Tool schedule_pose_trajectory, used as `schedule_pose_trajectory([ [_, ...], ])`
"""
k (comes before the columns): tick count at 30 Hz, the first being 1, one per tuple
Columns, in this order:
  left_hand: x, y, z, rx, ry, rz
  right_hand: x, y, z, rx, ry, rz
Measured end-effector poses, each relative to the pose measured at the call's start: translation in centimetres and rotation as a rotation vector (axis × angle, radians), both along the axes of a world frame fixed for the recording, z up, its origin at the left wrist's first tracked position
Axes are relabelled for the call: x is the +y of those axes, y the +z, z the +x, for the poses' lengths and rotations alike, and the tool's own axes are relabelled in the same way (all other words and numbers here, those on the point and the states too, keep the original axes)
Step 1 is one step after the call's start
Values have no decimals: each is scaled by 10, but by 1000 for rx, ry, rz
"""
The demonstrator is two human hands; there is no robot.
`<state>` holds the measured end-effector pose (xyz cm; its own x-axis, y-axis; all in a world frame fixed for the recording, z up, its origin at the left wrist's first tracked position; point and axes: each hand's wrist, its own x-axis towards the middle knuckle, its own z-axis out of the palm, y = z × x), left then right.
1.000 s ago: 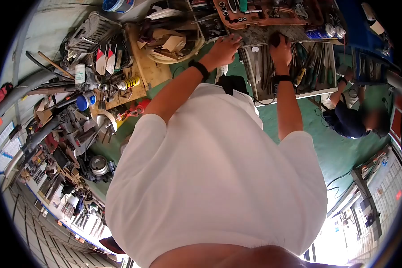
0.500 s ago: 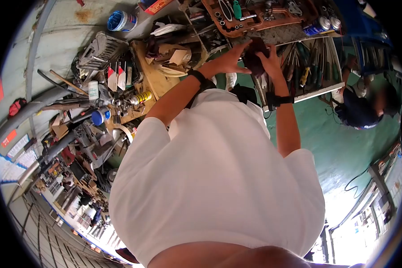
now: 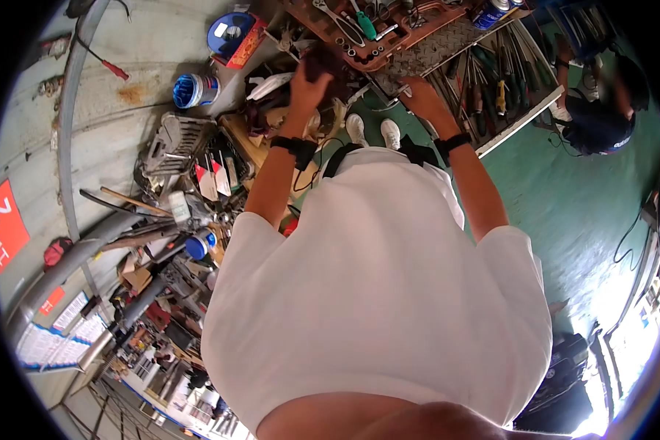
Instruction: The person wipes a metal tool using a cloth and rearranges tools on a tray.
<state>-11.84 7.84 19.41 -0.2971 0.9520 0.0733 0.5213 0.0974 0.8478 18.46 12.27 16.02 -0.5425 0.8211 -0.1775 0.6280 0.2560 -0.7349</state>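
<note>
My left hand (image 3: 308, 94) is closed on a dark red cloth (image 3: 323, 61), raised above the cluttered shelf at the upper left. Beside the tool drawer (image 3: 521, 123), my right hand (image 3: 422, 100) has its fingers closed near a small shiny metal piece at the bench edge; what they grip is unclear. Screwdrivers and other long-handled tools fill the drawer. Above it, on the metal bench top (image 3: 436, 60), an orange-brown tool case (image 3: 411, 38) holds sockets and a green-handled tool (image 3: 364, 26).
Spray cans (image 3: 491, 13) stand on the bench at the upper right. A blue tub (image 3: 196, 91), a grey crate (image 3: 177, 144) and cluttered shelving line the left. Another person (image 3: 601, 121) crouches at the right, beyond the drawer. A black bag (image 3: 565, 367) lies lower right.
The dark red cloth has passed from my right hand to my left hand and moved left. My right hand has moved away from it to the bench edge. The view has turned.
</note>
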Motion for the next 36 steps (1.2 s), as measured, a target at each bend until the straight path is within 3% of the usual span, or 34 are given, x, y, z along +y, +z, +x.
schedule_pose_trajectory([
  [1, 9, 9, -13, -8, 114, 28, 0, -8, -6, -90, -4, 117],
  [4, 43, 40, -47, 61, 43, 93, -5, -18, -23, -215, -94, 202],
  [5, 54, 36, -61, 64, 22, 93, -6, -16, -28, -214, -114, 200],
  [7, 83, 25, -76, 392, 66, 200, -3, -6, -31, -273, -138, 145],
  [9, 98, 21, -79, 348, -1, 162, 0, -15, -32, -274, -158, 191],
  [12, 132, -1, -81, 557, 53, 200, 0, -24, -34, -301, -182, 233],
  [13, 139, -5, -79, 549, 42, 207, 1, -25, -36, -321, -191, 228],
  [15, 152, -7, -73, 494, 101, -104, 1, -23, -38, -345, -211, 244],
  [18, 162, -12, -69, 350, 51, -73, -6, -10, -41, -365, -236, 193],
  [24, 164, -44, -68, 335, 48, -212, -5, -27, -39, -333, -307, 90],
  [29, 139, -33, -51, 338, 20, -299, -9, -27, -38, -232, -365, 99],
  [33, 110, -29, -34, 170, 38, -284, -21, -25, -28, -99, -446, 177],
  [36, 91, -12, -26, -144, -59, -364, -25, -20, -16, -64, -474, 175],
])
